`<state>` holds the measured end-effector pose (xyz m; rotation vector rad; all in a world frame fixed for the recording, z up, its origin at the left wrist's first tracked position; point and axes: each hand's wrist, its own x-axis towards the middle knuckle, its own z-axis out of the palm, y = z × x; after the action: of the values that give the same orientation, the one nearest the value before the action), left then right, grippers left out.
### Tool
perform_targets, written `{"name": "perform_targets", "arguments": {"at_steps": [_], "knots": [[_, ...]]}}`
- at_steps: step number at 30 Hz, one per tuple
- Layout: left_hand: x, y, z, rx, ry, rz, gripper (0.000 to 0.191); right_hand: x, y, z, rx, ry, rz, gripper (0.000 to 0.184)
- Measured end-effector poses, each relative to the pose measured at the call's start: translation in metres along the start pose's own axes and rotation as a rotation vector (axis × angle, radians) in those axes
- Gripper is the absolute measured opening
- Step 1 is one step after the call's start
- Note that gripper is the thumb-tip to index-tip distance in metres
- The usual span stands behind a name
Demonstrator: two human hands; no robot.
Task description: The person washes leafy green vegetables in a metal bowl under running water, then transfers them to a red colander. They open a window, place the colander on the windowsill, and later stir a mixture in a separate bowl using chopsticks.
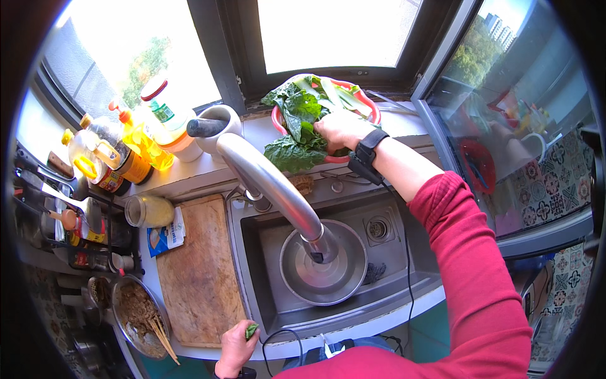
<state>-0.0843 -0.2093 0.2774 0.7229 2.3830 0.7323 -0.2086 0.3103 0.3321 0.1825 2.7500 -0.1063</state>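
Reaching across the sink, my right hand (338, 130) is among the leafy greens (303, 106) heaped in a red-rimmed basket (374, 106) on the windowsill; its fingertips are hidden by the leaves, so its grip cannot be made out. Close to the counter's front edge, my left hand (238, 342) is closed around a small piece of green leaf (251, 331), near the lower right corner of a wooden cutting board (199, 279). A round metal basin (289, 279) sits in the steel sink (293, 318) under the curved faucet (279, 184).
Left of the board stands a metal bowl of brown mixture (137, 310) with chopsticks. A jar (150, 212) and a blue-white packet (165, 237) lie by the board. Bottles (147, 142) and a mortar (225, 121) line the sill. An open window sash (426, 113) stands at right.
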Motion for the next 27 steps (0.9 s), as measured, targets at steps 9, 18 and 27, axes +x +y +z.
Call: {"name": "perform_targets", "arguments": {"at_steps": [9, 18, 27], "knots": [[-0.006, 0.001, -0.004, -0.013, 0.016, -0.025, 0.017, -0.010, -0.011, 0.011, 0.015, 0.236, 0.099, 0.029], [-0.011, 0.000, -0.003, -0.005, 0.031, 0.003, 0.013, -0.005, 0.037, 0.010, 0.224, 0.464, 0.045, 0.036], [-0.011, -0.002, -0.004, -0.003, -0.019, -0.054, 0.018, -0.016, 0.059, 0.011, 0.856, 0.508, 0.090, 0.037]]}}
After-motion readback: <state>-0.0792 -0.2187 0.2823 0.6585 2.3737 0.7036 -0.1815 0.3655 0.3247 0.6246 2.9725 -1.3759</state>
